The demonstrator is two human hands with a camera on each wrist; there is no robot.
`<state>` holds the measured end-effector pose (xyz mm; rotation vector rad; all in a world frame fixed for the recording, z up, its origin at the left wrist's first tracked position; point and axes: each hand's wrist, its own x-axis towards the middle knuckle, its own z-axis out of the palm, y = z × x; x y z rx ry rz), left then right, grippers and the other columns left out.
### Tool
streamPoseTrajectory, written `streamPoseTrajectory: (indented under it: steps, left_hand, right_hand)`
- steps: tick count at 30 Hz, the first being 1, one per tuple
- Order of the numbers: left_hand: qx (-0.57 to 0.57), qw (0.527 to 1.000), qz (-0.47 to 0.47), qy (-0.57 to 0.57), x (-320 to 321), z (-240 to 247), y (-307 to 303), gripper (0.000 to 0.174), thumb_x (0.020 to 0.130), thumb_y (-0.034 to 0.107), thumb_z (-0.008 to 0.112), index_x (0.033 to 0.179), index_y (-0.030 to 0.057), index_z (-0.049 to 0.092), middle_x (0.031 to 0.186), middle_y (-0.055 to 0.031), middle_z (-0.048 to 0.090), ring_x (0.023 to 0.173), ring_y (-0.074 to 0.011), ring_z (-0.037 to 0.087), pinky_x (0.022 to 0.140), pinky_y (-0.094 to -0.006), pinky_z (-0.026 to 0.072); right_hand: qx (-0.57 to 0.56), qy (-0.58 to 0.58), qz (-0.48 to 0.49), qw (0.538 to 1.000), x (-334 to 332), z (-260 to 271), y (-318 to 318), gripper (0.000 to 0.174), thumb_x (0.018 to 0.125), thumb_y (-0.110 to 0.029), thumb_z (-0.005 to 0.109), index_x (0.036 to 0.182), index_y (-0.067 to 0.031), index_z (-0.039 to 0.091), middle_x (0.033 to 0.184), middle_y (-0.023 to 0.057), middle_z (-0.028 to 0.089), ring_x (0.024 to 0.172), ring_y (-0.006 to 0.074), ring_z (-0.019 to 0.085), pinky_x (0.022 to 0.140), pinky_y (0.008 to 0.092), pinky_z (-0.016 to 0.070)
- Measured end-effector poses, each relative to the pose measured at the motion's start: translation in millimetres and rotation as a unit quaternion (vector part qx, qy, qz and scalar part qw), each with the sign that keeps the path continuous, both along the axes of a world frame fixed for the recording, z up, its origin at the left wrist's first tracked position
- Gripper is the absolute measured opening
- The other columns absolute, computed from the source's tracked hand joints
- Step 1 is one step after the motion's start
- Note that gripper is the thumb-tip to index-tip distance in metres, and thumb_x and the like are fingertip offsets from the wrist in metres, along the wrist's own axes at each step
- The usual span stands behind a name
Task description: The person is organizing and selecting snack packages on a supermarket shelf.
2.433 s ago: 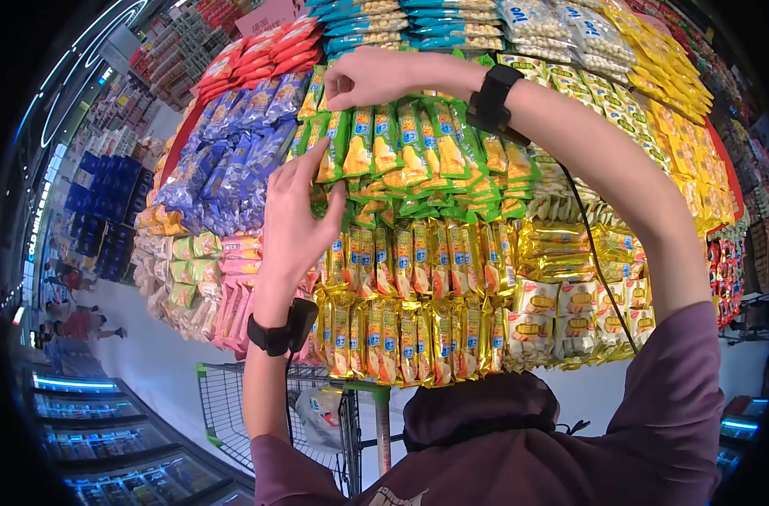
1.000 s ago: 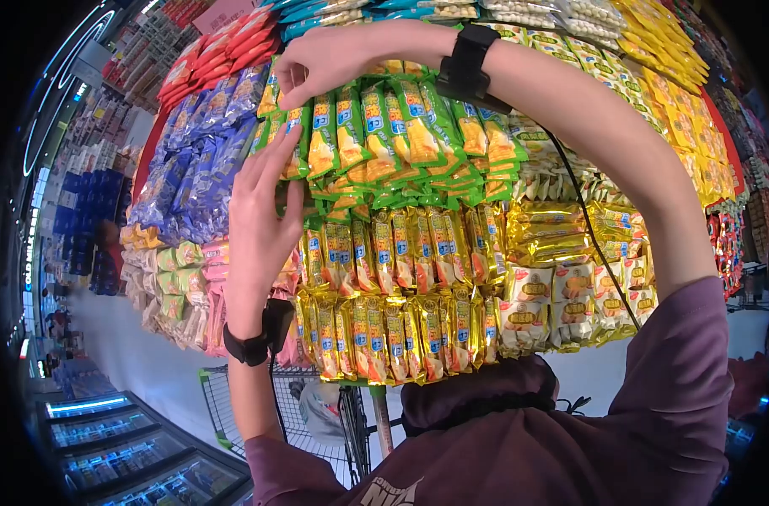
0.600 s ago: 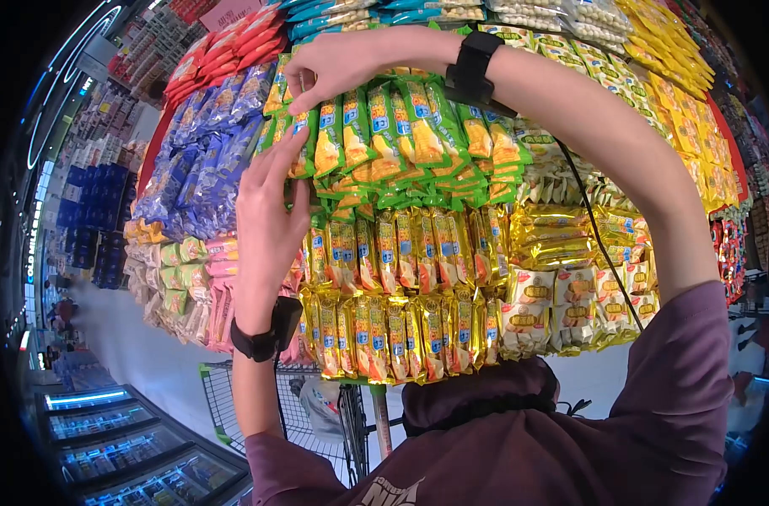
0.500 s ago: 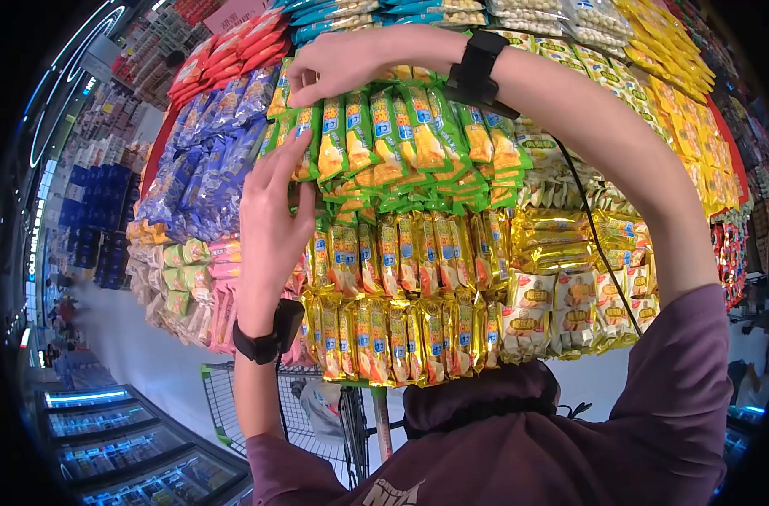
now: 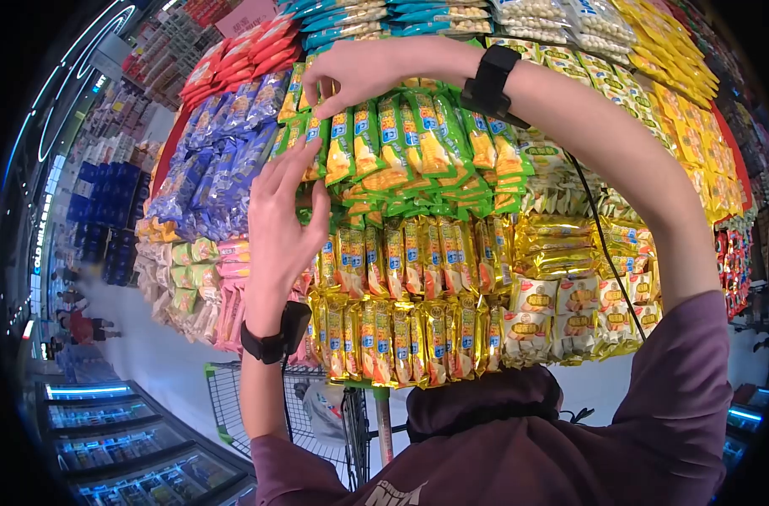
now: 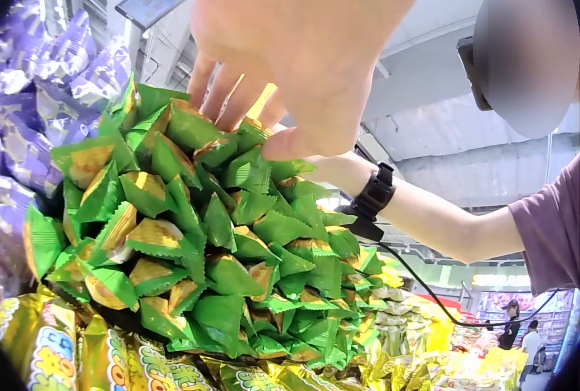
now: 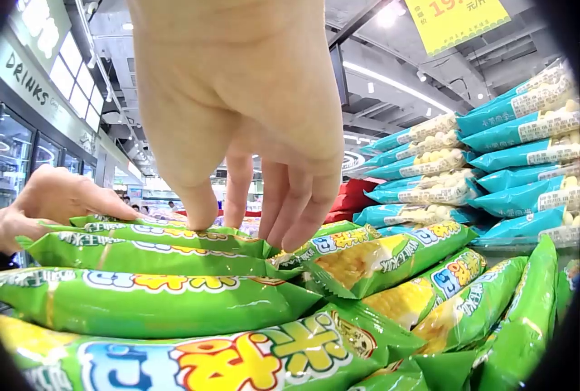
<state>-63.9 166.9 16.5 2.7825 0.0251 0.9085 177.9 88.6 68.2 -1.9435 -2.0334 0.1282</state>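
Note:
Green packets (image 5: 393,143) are stacked in a row in the middle of the display. My right hand (image 5: 363,72) reaches over their back left part, fingers curved down. In the right wrist view, the thumb and fingers of this hand (image 7: 240,92) pinch at the end of a green packet (image 7: 163,255). My left hand (image 5: 279,219) lies along the stack's left front side, fingers extended and fingertips against the green packets. From the left wrist view, this hand (image 6: 290,56) is over the top of the packet ends (image 6: 217,228).
Blue-purple packets (image 5: 224,169) lie left of the green ones, gold packets (image 5: 401,337) in front, teal bags (image 5: 439,17) behind. Pale packets (image 5: 532,325) are at the front right. A wire cart (image 5: 233,405) stands below the display's left front. A black cable (image 5: 604,244) hangs from the right wrist.
Both hands stay at the left part of the green stack, with only small finger movements. The whole head view has shifted slightly, first left and then back right.

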Motion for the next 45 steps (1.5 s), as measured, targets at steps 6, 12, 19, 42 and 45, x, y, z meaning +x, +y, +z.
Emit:
streamPoseTrajectory:
  steps: [6, 12, 19, 42, 45]
  left_hand:
    - [-0.005, 1.000, 0.004, 0.017, -1, 1, -4, 0.048, 0.083, 0.005, 0.062, 0.132, 0.0062, 0.061, 0.128, -0.0209, 0.064, 0.123, -0.0353, 0.057, 0.106, -0.0457, 0.0418]
    - [0.007, 1.000, 0.016, 0.023, -3, 2, -8, 0.052, 0.083, 0.008, 0.062, 0.135, 0.0066, 0.059, 0.121, -0.0212, 0.066, 0.124, -0.0353, 0.056, 0.105, -0.0479, 0.0409]
    - [-0.005, 0.999, 0.012, 0.030, -5, 3, -9, 0.054, 0.084, 0.010, 0.059, 0.137, 0.0043, 0.056, 0.123, -0.0237, 0.064, 0.126, -0.0371, 0.054, 0.106, -0.0490, 0.0394]
    - [0.047, 0.998, -0.009, 0.037, 2, 15, -22, 0.039, 0.094, 0.022, 0.064, 0.129, 0.0034, 0.064, 0.138, -0.0169, 0.059, 0.132, -0.0355, 0.051, 0.111, -0.0465, 0.0372]
    - [0.043, 0.998, -0.012, 0.038, 0, 16, -23, 0.041, 0.094, 0.024, 0.065, 0.130, 0.0034, 0.064, 0.138, -0.0159, 0.060, 0.132, -0.0350, 0.051, 0.112, -0.0465, 0.0369]
  right_hand:
    - [0.006, -0.008, -0.002, 1.000, -1, -3, -2, 0.046, 0.089, -0.041, 0.070, 0.112, -0.0021, 0.064, 0.102, 0.0175, 0.071, 0.094, 0.0297, 0.069, 0.082, 0.0404, 0.0548]
    - [0.003, -0.003, -0.007, 1.000, 1, -3, -5, 0.048, 0.089, -0.044, 0.069, 0.111, -0.0017, 0.063, 0.100, 0.0171, 0.071, 0.094, 0.0294, 0.069, 0.081, 0.0408, 0.0541]
    - [-0.012, -0.002, -0.009, 1.000, 0, -3, -4, 0.047, 0.091, -0.045, 0.067, 0.109, -0.0016, 0.064, 0.099, 0.0173, 0.071, 0.091, 0.0294, 0.069, 0.080, 0.0413, 0.0543]
    - [-0.082, -0.189, -0.134, 0.969, 16, 7, 20, 0.048, 0.088, -0.005, 0.055, 0.136, -0.0062, 0.058, 0.108, 0.0219, 0.069, 0.102, 0.0382, 0.066, 0.089, 0.0466, 0.0528]
    - [-0.072, -0.149, -0.116, 0.979, 21, -6, 16, 0.047, 0.092, -0.008, 0.052, 0.139, -0.0070, 0.057, 0.112, 0.0228, 0.069, 0.104, 0.0384, 0.066, 0.091, 0.0471, 0.0516]
